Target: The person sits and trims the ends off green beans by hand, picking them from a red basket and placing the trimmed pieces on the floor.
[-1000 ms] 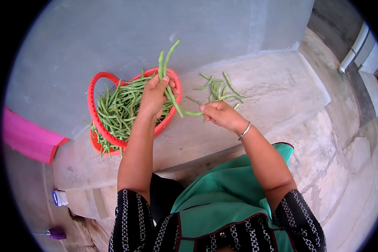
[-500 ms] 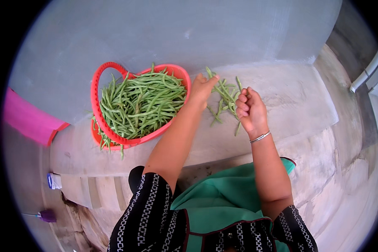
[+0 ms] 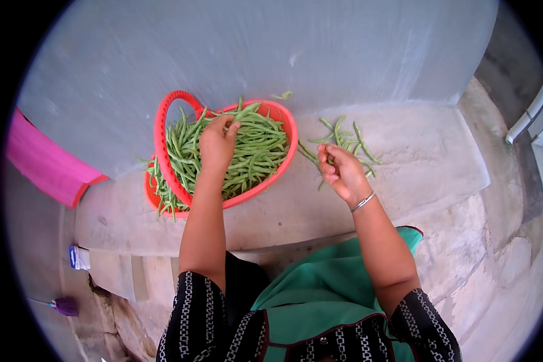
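A red plastic basket (image 3: pixel 291 142) heaped with green beans (image 3: pixel 256 145) rests on the concrete ledge. My left hand (image 3: pixel 217 145) is over the heap, thumb and fingers bent together on a green bean near the top. To the right of the basket, my right hand (image 3: pixel 344 174) is raised with its fingers curled in. What its fingers hold, if anything, I cannot make out. Several loose green beans (image 3: pixel 359 143) lie just beyond it on the ledge, and one slants close to its fingertips. A silver bangle (image 3: pixel 362 201) circles my right wrist.
The basket's red handle (image 3: pixel 161 130) stands up at its left side. A grey wall (image 3: pixel 356 48) rises behind the ledge (image 3: pixel 422 157). A small green scrap (image 3: pixel 282 95) shows against the wall. Pink cloth (image 3: pixel 51 160) hangs at left; a purple brush head (image 3: pixel 66 306) is lower left.
My left hand has moved left from beside the loose beans to the heap in the basket. My right hand has shifted slightly left and nearer. A green scrap now shows by the wall.
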Demonstrator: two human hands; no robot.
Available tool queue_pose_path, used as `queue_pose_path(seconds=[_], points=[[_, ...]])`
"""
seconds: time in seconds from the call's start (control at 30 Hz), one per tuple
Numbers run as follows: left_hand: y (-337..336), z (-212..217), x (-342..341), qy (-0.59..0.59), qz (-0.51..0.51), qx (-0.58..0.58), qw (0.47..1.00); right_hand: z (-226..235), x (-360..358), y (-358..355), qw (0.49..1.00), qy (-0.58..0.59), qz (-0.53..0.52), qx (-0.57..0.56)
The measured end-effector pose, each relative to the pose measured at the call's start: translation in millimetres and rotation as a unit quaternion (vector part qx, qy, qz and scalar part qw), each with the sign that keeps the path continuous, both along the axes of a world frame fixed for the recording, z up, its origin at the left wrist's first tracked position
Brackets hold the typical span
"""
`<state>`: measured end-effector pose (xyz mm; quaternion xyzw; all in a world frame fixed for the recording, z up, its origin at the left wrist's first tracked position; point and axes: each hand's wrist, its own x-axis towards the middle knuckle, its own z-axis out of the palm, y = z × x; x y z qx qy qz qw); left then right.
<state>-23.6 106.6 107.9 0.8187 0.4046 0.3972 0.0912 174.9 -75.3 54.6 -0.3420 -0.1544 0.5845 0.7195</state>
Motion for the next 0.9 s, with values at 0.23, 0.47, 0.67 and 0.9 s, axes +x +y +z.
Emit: queue_pose_path(seconds=[0.23,0.47,0.67,0.9], points=[[-73,55,22,-0.02,-0.148,0.155,0.977,26,2,-25,0.994,-0.098,-0.007,0.043],[-126,34,60,0.028,-0.262,0.131,0.956,45,15,-50,0.966,-0.248,-0.053,0.045],[-149,15,86,-0.075,-0.335,-0.156,0.926,44,29,-66,0.981,-0.131,-0.079,0.121],[-123,-15,97,-0.188,-0.337,-0.456,0.802,43,41,-75,0.972,0.036,-0.048,0.228]])
